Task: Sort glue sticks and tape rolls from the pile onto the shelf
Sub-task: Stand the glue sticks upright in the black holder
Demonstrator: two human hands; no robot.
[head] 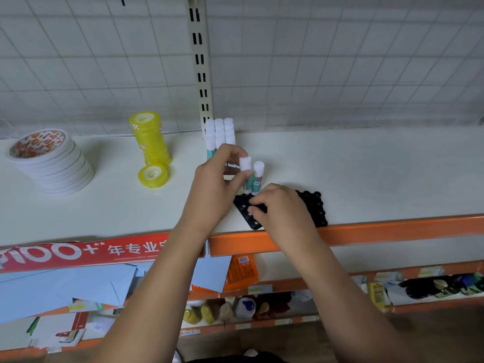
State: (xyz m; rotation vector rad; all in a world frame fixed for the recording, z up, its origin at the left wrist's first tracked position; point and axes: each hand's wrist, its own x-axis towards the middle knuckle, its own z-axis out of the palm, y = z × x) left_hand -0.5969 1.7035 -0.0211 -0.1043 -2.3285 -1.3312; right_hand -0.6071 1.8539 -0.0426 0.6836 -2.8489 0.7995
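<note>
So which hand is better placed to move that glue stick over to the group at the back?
Left, I'd say. The left hand pinches the glue stick, and the standing group lies just beyond it. The right hand is busy holding the black tray.

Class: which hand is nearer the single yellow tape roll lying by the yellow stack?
Left. The left hand is right of the roll; the right hand is farther right, on the black tray.

glue sticks (220, 134): white caps, teal bodies
small tape rolls (149, 138): yellow
large tape rolls (52, 163): white, red-orange printed core
tray (251, 218): black, dotted
shelf (366, 174): white, orange edge
</note>
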